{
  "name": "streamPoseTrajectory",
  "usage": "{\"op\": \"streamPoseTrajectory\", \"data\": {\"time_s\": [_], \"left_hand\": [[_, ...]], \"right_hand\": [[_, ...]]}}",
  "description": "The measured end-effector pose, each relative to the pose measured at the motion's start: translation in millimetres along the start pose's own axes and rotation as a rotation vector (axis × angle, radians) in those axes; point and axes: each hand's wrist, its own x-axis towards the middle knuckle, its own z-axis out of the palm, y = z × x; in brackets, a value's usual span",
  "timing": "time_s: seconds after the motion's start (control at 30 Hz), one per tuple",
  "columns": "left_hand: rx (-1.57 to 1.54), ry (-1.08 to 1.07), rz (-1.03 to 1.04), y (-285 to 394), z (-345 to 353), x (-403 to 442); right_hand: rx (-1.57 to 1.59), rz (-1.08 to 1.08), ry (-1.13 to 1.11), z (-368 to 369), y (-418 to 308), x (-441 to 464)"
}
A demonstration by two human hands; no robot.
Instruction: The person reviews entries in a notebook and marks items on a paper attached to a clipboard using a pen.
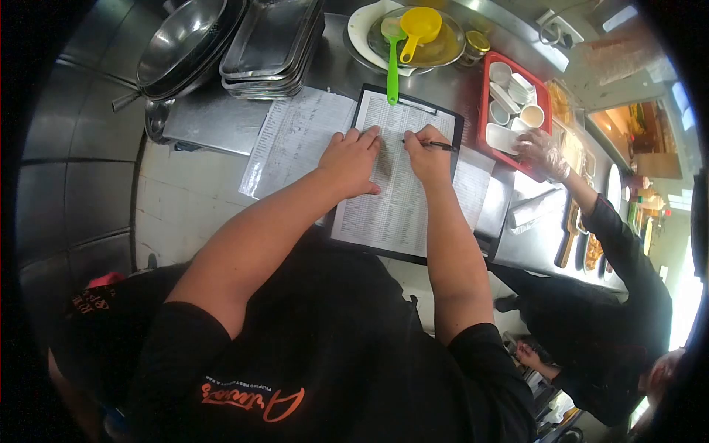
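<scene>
A black clipboard (459, 122) lies on the steel counter with a printed list (384, 214) under its metal clip. Flat on the left part of that list rests my left hand (351, 162), its fingers stretched out and thumb apart. My right hand (428, 151) is closed around a dark pen (442, 146), its tip near the upper middle of the sheet. Beneath the clipboard, more printed sheets (284, 136) stick out to the left and right. The handle of a green spoon (393, 74) reaches over the clipboard's top edge.
Stacked steel trays (269, 44) and metal bowls (181, 44) stand at the back left. A yellow scoop (421, 29) sits on a plate behind. To the right, a co-worker's gloved hand (543, 153) reaches into a red tray (484, 111) of white dishes. A wooden-handled utensil (567, 240) lies nearby.
</scene>
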Motion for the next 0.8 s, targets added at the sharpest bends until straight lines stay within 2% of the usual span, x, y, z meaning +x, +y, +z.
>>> {"op": "streamPoseTrajectory", "data": {"time_s": [0.27,0.8], "left_hand": [[-0.007,0.002,0.006,-1.2,1.2,0.4],[-0.001,-0.018,-0.006,0.9,-1.5,0.5]], "right_hand": [[-0.184,-0.059,-0.011,-2.1,-15.3,-2.7],[-0.159,-0.004,-0.010,-3.5,-17.1,-3.4]]}}
